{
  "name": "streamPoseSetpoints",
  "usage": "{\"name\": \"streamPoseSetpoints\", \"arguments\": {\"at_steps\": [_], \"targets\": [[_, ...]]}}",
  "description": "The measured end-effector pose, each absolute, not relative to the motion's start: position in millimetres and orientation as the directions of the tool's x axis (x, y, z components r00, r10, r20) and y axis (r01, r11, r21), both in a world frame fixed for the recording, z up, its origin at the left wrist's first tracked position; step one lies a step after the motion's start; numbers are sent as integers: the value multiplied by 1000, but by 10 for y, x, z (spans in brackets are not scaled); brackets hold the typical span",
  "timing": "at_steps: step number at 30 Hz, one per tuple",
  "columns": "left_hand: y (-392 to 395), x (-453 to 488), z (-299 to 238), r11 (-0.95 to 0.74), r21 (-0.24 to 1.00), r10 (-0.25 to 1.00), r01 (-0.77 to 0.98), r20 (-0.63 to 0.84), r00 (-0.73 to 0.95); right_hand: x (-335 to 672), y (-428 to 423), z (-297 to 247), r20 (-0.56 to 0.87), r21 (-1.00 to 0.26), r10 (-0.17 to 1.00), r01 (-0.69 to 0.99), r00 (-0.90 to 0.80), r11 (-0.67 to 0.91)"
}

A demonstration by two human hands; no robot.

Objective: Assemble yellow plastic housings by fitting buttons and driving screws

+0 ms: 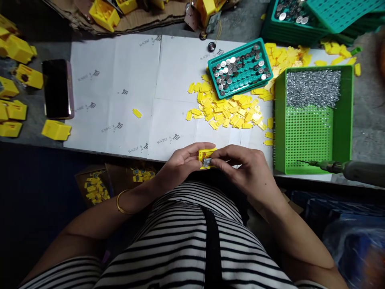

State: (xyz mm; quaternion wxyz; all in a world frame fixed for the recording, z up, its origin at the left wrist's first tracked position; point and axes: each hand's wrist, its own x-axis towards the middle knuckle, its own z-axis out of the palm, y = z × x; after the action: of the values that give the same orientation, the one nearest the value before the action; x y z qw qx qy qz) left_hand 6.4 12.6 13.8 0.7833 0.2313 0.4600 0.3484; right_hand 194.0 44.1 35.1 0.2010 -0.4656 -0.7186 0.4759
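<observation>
My left hand (183, 164) and my right hand (240, 164) meet at the table's near edge, both closed on one small yellow plastic part (205, 154). A little silver metal piece (207, 162) sits on that part, pinched under my right fingertips. A heap of similar small yellow parts (225, 110) lies on the white paper just beyond my hands. Behind the heap, a teal tray (240, 68) holds several round silver and dark metal discs.
A green bin (343, 120) at the right holds small silver screws at its far end. An electric screwdriver (345, 167) lies along its near side. A dark phone (58, 88) rests at the left among larger yellow housings (18, 50). A box of yellow parts (96, 188) sits below the table.
</observation>
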Motion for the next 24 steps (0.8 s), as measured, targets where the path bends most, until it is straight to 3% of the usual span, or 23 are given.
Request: {"name": "streamPoseSetpoints", "arguments": {"at_steps": [7,13,19,21,24], "targets": [[111,124,96,592,767,801,-247,-528,282,1883,448,305,-129,-824,869,540,-478,174],[87,185,63,612,750,791,-252,-570,223,1854,411,384,-45,-587,851,702,-524,402],[79,216,-27,561,794,828,-232,-539,157,1810,464,348,-94,-469,837,765,-540,441],[106,213,-53,569,776,822,-272,-547,159,1833,462,320,-71,-510,816,723,-574,465],[183,207,-61,597,708,791,-377,-599,127,2013,412,327,137,-686,857,577,-497,444]]}}
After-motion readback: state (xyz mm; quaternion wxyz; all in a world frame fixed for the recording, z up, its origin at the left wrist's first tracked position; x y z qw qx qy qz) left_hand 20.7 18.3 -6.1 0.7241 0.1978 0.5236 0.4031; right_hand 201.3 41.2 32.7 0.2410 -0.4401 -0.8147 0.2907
